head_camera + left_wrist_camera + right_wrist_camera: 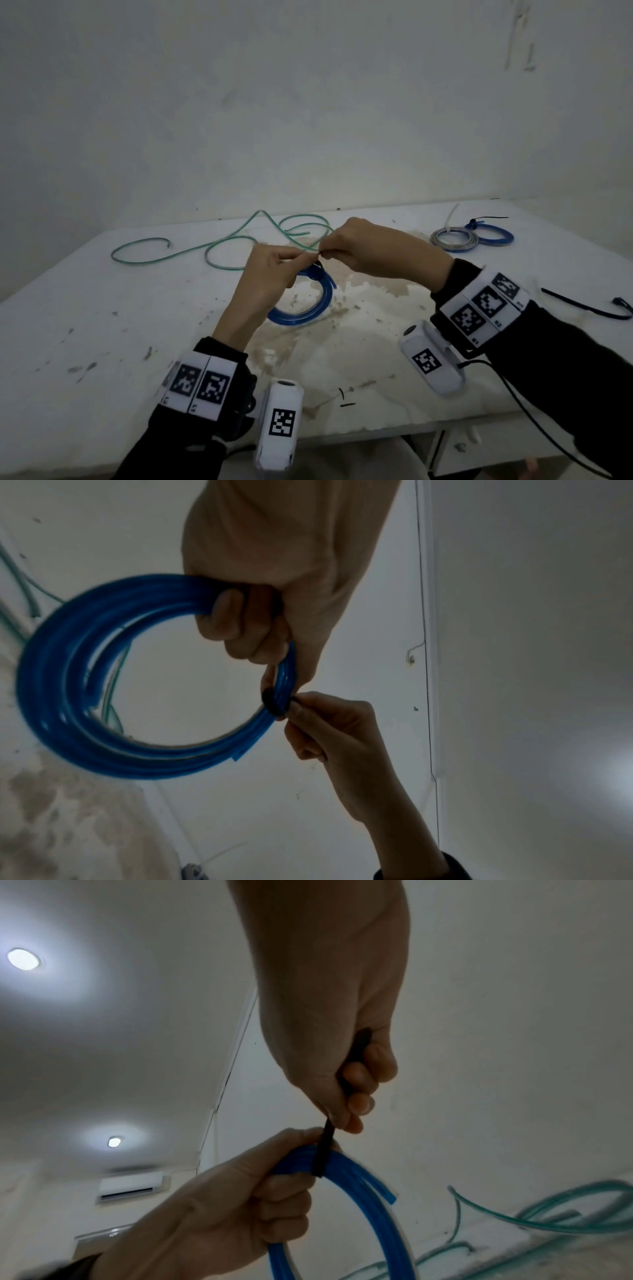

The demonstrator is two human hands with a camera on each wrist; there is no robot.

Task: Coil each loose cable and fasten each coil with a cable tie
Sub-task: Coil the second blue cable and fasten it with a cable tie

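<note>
A white, stained tabletop (102,342) carries everything. Across its far left part sprawls a loose green cable (212,246), uncoiled. Near the far right corner lie two finished coils side by side and touching, a grey coil (454,240) and a small blue coil (496,237), each with a tie on it. A spare black cable tie (589,308) lies at the right edge. Above the middle of the tabletop, the left hand (263,277) has its fingers curled round a blue cable coil (68,674), holding it up off the surface. The right hand (370,250) pinches the black cable tie (323,1148) wrapped round that coil, its tail running through the curled fingers (359,1102).
</note>
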